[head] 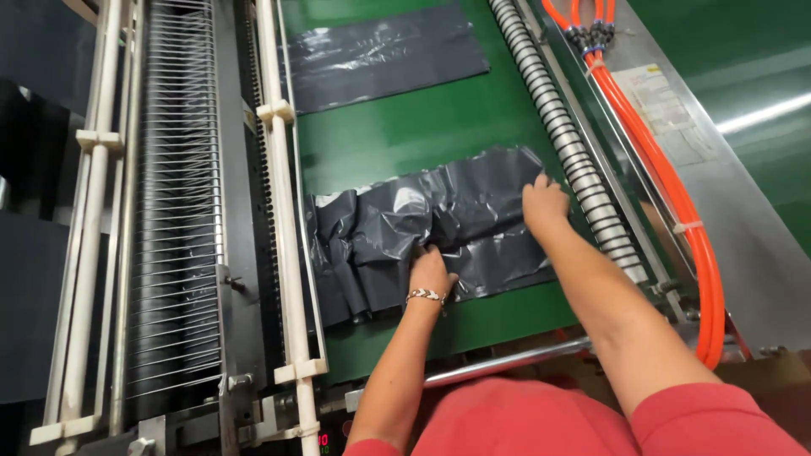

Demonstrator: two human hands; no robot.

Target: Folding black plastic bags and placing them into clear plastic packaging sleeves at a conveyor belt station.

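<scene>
Green belt [439,127] carries a crumpled grey bag [422,228]. Left hand [429,272] pinches its bunched middle; right hand [543,205] presses flat on its far edge. Film looks light, limp and slippery, best gathered at folds. Another bag [380,55] lies beyond.

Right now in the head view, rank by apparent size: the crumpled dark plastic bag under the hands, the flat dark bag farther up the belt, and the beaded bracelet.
1. Crumpled dark bag, looks largest, though it lies nearer the camera.
2. Flat dark bag, partly cut off by the frame edge, so its rank against the first is unsure.
3. Beaded bracelet on the left hand, clearly smallest.
</scene>
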